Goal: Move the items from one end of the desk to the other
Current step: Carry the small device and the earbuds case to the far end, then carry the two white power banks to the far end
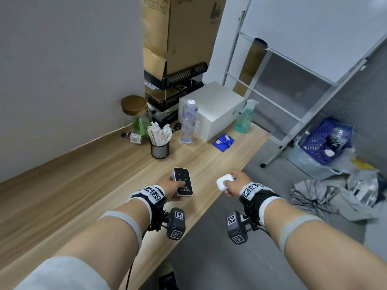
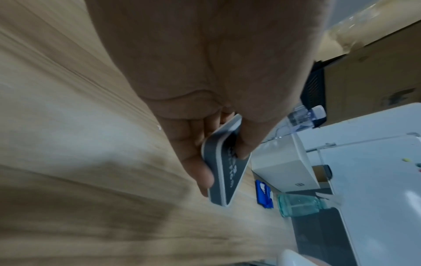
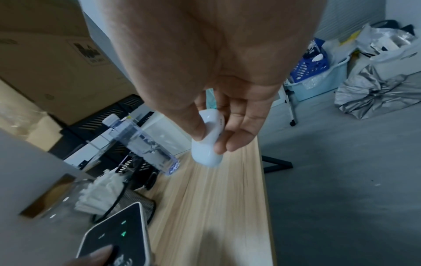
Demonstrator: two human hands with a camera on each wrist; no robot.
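- The flat black-faced pocket router with a pale rim (image 1: pixel 182 182) sits in my left hand (image 1: pixel 170 188), thumb on its glossy face and fingers curled under its back, held above the light wood-grain table (image 1: pixel 88 185), nearer to me than the black mesh cup of paper-wrapped chopsticks (image 1: pixel 160 143).
- I judge it light and rigid, with a slick face; taking it by the long edges looks safer than pressing on the face.
- The small rounded white earbud case (image 1: pixel 225 182) is pinched between the thumb and fingers of my right hand (image 1: pixel 234 184), over the table's front edge, to the right of the router.
- It looks light, hard and smooth, so it could squirt out of a loose pinch; I would cup it across its broad sides.
- Beyond the mesh cup stand a clear plastic water bottle (image 1: pixel 189 122), a white box (image 1: pixel 213 107) and a green spray bottle (image 1: pixel 245 118), with a flat blue packet (image 1: pixel 223 142) lying in front of the box.
- To the cup's left is a cork-lidded glass jar (image 1: pixel 135 114).
- The bottle looks easiest to tip, so I would set things down short of that cluster.
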